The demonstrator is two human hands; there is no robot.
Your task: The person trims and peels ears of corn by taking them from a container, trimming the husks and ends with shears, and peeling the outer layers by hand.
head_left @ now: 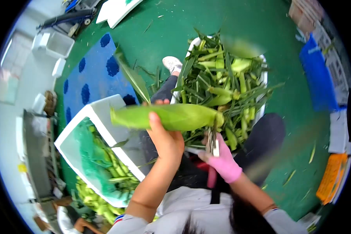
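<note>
Work state, as judged: in progress, with one ear [171, 117] being trimmed at centre. The left hand [165, 134] grips the ear at mid-length; the gloved right hand [226, 162] is closed around a cutter [216, 150], its blades at the stalk end, toward 3 o'clock. The husk is on. Trimmings [222, 91] heap a bin [266, 74] at 1 o'clock, indicating that much cutting is done. Ears [115, 165] lie in a foam box [111, 113] at 8 o'clock, partly under green film [89, 152]; whether these are finished or pending cannot be determined. Not verifiable: blade contact and cut completion, because of blur; the attachment of the long leaf [134, 80] at 11 o'clock, its base being hidden; the blurred green shape [243, 48] at 1 o'clock.
</note>
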